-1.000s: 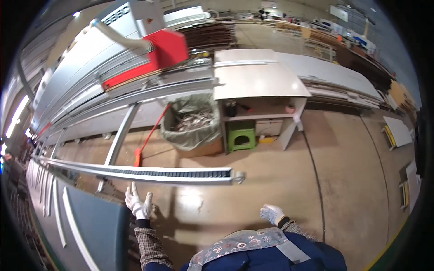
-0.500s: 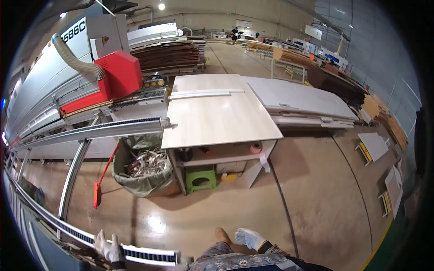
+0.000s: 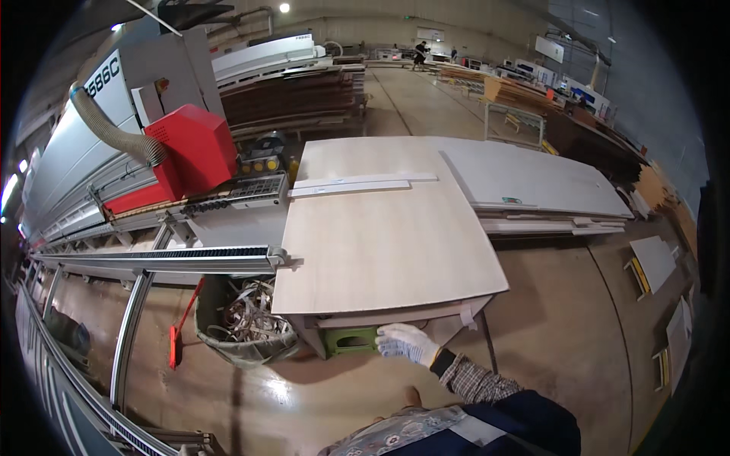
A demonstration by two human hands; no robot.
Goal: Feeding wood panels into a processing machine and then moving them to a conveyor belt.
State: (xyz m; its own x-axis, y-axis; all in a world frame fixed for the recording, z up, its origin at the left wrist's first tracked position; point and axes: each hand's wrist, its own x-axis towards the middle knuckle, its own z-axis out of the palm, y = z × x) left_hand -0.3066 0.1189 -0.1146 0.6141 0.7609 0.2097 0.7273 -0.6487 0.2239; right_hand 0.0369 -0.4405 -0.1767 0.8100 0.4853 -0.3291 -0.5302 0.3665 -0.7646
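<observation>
My right hand (image 3: pixel 407 344), in a white and blue work glove, hangs in front of the near edge of a pale wood-grain panel (image 3: pixel 388 258). Its fingers are stretched out loosely and I see nothing in them. Two narrow white strips (image 3: pixel 357 185) lie across the panel toward its far left. Behind my hand, partly covered by it, a green plastic stool (image 3: pixel 351 340) stands under the table. My left hand cannot be made out in the picture.
A grey rail frame (image 3: pixel 163 262) runs along the left, beside a large machine with a red cover (image 3: pixel 194 152). A bin of curled offcut strips (image 3: pixel 255 315) and a red-handled tool (image 3: pixel 175 346) stand near it. White boards (image 3: pixel 532 171) are stacked at right.
My right hand has moved forward and up toward the table's front edge. The table appears closer. My left hand, before at the lower rail, has dropped out of sight.
</observation>
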